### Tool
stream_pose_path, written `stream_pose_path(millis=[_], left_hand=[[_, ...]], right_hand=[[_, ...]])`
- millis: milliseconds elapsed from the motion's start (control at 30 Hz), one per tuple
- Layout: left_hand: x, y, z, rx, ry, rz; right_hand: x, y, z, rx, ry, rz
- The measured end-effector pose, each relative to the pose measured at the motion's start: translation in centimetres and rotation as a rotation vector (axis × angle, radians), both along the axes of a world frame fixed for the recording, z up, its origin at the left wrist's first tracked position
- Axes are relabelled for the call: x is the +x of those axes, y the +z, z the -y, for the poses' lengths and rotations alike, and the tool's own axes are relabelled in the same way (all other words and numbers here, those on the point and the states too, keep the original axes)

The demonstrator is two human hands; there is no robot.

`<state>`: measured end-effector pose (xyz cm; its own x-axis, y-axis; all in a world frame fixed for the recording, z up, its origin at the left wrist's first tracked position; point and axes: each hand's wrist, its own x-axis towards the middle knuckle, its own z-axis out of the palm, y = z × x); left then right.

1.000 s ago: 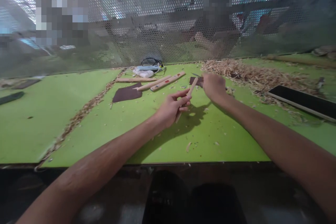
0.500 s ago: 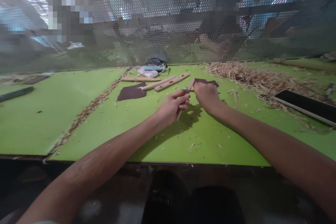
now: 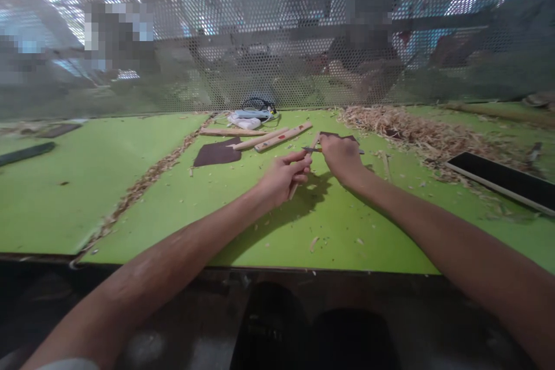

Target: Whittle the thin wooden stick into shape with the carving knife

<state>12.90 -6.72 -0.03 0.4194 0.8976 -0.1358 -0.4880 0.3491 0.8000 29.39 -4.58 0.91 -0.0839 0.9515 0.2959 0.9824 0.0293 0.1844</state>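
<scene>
My left hand is closed around a thin pale wooden stick, whose lower end pokes out below the palm and whose upper end slants away up to the right. In my right hand, also closed, is a small knife; its narrow blade points left and crosses the stick just above my left fingers. The other end of the knife shows past the right side of the fist. Behind the right hand lies a dark brown sheet, partly covered by it.
Left of the hands lie a brown sheet, a rounded stick and a flat marked wooden strip. White devices with cables are behind them. Shavings heap at right near a black-topped board. A perforated screen stands behind.
The knife blade lies over the stick in both frames, with only a slight shift of the hands. The whole view has moved a little.
</scene>
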Motion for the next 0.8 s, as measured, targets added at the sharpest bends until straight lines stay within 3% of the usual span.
stream_pose_path(millis=[433, 667, 800], left_hand=[[-0.1, 0.4, 0.1, -0.033, 0.011, 0.005], [-0.4, -1.0, -0.7, 0.033, -0.081, -0.032], [-0.3, -1.1, -0.9, 0.015, -0.065, -0.017]], right_hand=[[1.1, -0.1, -0.9, -0.057, 0.017, -0.134], [4.6, 1.0, -1.7, -0.034, -0.151, -0.248], [4.5, 1.7, -1.2, -0.01, -0.119, -0.233]])
